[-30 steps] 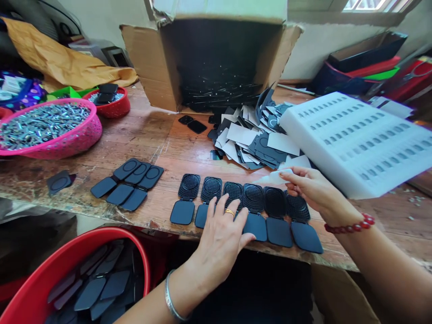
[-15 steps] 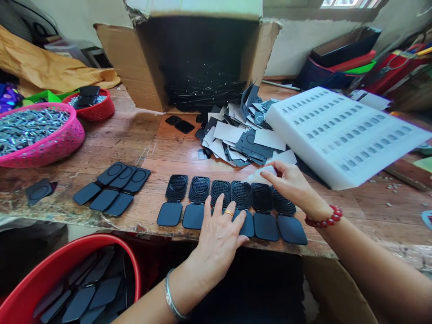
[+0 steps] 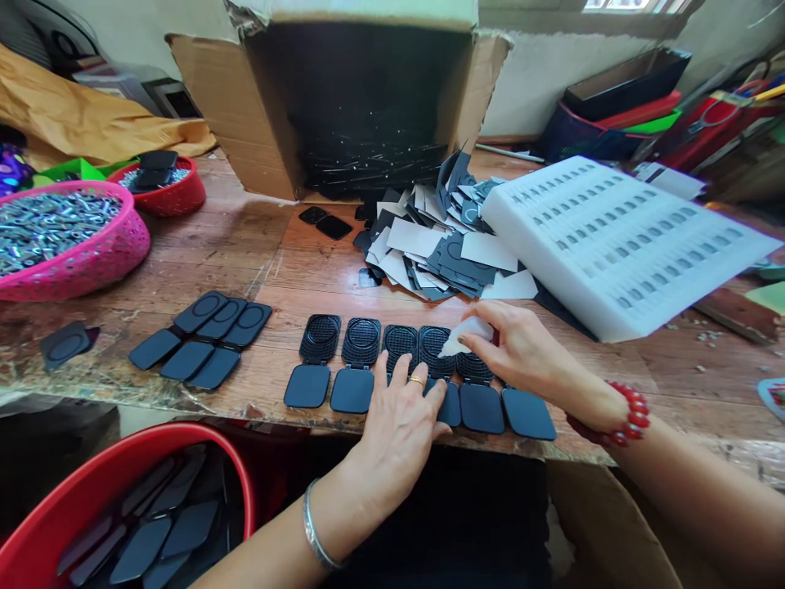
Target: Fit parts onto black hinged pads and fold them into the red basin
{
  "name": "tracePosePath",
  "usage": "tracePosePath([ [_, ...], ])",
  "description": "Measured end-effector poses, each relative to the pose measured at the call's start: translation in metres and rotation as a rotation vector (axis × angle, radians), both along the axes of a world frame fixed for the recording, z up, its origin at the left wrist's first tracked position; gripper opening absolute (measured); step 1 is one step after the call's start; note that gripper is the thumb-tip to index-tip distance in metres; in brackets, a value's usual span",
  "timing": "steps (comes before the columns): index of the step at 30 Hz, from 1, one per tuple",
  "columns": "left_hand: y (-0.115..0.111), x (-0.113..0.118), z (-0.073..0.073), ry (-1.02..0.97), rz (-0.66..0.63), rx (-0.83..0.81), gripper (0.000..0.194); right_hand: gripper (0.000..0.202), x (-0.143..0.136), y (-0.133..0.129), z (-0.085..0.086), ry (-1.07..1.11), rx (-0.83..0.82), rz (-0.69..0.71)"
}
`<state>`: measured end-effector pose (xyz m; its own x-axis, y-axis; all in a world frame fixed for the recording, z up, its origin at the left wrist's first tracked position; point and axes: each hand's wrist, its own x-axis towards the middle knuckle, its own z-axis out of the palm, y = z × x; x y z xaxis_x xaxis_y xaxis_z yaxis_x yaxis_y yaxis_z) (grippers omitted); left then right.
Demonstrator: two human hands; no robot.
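A row of black hinged cases [image 3: 322, 337] lies opened out along the table's near edge, their ridged halves with a round ring at the back and smooth halves in front. My left hand [image 3: 401, 429] rests with fingers spread over the middle cases, touching them and hiding parts of their smooth halves. Between the thumb and fingers of my right hand [image 3: 512, 343] is a small white squeeze bottle [image 3: 467, 335]. Its nozzle points down and left, at the ridged half of a case right of the middle. My right hand hides the ridged half of the rightmost case.
At left, several closed-up black pieces [image 3: 202, 339] lie grouped, near a pink basket [image 3: 116, 254] of metal parts. Cut card pieces [image 3: 423, 245] are heaped beside a white foam block [image 3: 613, 245]. Behind stands an open cardboard box [image 3: 214, 114]; a red tub [image 3: 239, 458] sits below the edge.
My right hand has moved down and left with the squeeze bottle, bringing the nozzle over a ridged half. My left hand has stayed nearly in place.
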<state>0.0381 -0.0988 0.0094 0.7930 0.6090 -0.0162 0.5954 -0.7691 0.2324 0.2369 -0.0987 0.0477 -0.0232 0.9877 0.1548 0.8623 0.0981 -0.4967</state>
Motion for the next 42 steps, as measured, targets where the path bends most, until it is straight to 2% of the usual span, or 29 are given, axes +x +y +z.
tracePosePath([
  [7,0.002,-0.001,-0.006,-0.003,-0.011,-0.001,0.048,0.006,-0.017,0.022,-0.010,-0.017,0.063,0.007],
  [12,0.001,0.000,-0.004,-0.007,-0.011,0.030,0.045,0.006,-0.008,0.029,-0.009,-0.068,0.066,-0.010],
  [16,0.000,0.000,0.003,0.007,-0.008,0.016,0.044,0.006,0.003,0.028,-0.009,-0.063,0.068,-0.107],
  [19,-0.001,-0.001,0.007,0.020,0.006,-0.010,0.045,0.008,0.016,0.022,-0.010,0.080,-0.013,-0.245],
  [22,-0.002,0.001,0.009,0.000,0.027,-0.018,0.051,0.021,0.035,0.010,-0.012,0.376,-0.139,-0.343],
  [25,-0.005,0.009,0.008,-0.054,0.030,-0.004,0.054,0.031,0.056,-0.004,-0.017,0.695,-0.198,-0.425],
  [27,-0.007,0.018,0.007,-0.073,-0.006,0.001,0.054,0.034,0.068,-0.011,-0.021,0.790,-0.201,-0.477],
  [30,-0.010,0.032,0.003,-0.052,-0.063,-0.010,0.056,0.036,0.076,-0.019,-0.023,0.775,-0.194,-0.507],
  [33,-0.011,0.042,-0.001,-0.006,-0.071,-0.012,0.054,0.035,0.074,-0.021,-0.020,0.722,-0.176,-0.480],
  [37,-0.011,0.047,-0.001,0.039,-0.066,0.009,0.051,0.032,0.068,-0.019,-0.016,0.629,-0.150,-0.457],
  [42,-0.011,0.048,0.001,0.065,-0.073,0.025,0.053,0.030,0.068,-0.014,-0.021,0.502,-0.135,-0.435],
])
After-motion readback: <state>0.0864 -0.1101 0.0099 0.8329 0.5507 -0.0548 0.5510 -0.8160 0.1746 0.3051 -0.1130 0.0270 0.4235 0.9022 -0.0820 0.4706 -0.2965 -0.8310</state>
